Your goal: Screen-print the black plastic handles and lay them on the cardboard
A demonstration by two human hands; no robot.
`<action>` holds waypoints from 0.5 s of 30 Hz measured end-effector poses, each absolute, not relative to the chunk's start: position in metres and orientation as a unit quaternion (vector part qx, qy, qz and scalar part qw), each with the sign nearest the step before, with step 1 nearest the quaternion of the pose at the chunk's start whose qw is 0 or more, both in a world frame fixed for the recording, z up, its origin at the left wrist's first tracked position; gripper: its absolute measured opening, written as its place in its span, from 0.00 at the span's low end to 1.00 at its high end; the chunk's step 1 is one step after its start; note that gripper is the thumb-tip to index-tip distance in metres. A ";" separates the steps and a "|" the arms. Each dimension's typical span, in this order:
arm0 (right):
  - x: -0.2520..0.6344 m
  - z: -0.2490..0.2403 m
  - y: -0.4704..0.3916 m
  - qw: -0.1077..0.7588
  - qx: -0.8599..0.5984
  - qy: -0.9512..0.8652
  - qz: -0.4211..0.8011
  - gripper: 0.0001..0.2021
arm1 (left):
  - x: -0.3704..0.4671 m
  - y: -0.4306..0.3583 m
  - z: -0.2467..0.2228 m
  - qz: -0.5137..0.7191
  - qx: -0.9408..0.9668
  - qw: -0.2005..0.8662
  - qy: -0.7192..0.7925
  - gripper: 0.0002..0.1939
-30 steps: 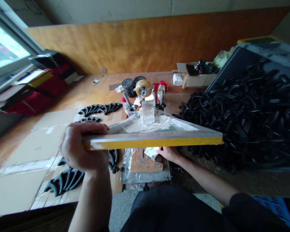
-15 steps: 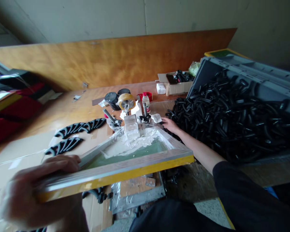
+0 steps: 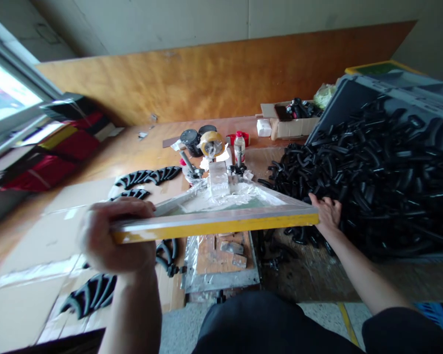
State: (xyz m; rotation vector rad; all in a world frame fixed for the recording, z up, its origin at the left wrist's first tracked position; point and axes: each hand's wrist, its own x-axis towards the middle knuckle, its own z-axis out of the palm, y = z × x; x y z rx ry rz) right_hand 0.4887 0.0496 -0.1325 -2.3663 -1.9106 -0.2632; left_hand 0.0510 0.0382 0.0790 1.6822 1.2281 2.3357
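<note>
My left hand [image 3: 120,233] is wrapped round the near left corner of a screen-printing frame [image 3: 221,226], whose near side is yellow and tilted up. Whitish paste [image 3: 229,200] lies on its mesh, and a metal clamp block [image 3: 219,178] holds the far end. My right hand [image 3: 328,212] is at the edge of a heap of black curved plastic parts [image 3: 339,162], just beyond the frame's right corner. Its thumb stands apart from the bent fingers; no held thing shows. Below the raised frame, a board [image 3: 206,255] carries small blocks [image 3: 232,247].
Rows of black ribbed parts [image 3: 147,177] lie on cardboard [image 3: 25,300] at left. A grey crate [image 3: 387,81] rises behind the heap. Farther back are a tape roll [image 3: 213,143], a red-capped bottle [image 3: 239,147], dark jars [image 3: 190,141] and a cardboard box [image 3: 293,129].
The view has shifted left. My right hand has moved from beside a white scrap near the clamp back to the black heap. My left hand still grips the frame, its near side seen more edge-on.
</note>
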 end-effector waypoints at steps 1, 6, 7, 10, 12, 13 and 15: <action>0.482 -0.135 0.050 0.084 -0.766 -0.629 -0.104 0.23 | 0.053 0.038 0.081 0.741 0.556 -0.019 0.376 0.10; 0.393 -0.134 0.046 0.193 -0.593 -0.781 -0.028 0.24 | 0.057 0.035 0.088 0.760 0.527 0.083 0.370 0.18; 0.365 -0.134 0.041 0.194 -0.531 -0.825 0.006 0.24 | 0.058 0.034 0.090 0.759 0.520 0.105 0.377 0.21; 0.285 -0.136 0.025 0.176 -0.386 -0.903 0.068 0.23 | 0.057 0.030 0.094 0.749 0.514 0.160 0.386 0.31; 0.248 -0.139 0.020 0.150 -0.361 -0.918 0.067 0.20 | 0.055 0.029 0.095 0.751 0.511 0.193 0.370 0.36; 0.236 -0.140 0.019 0.137 -0.363 -0.920 0.060 0.18 | 0.054 0.029 0.096 0.754 0.509 0.208 0.361 0.37; 0.222 -0.141 0.018 0.120 -0.373 -0.919 0.044 0.17 | 0.051 0.030 0.096 0.755 0.500 0.236 0.352 0.37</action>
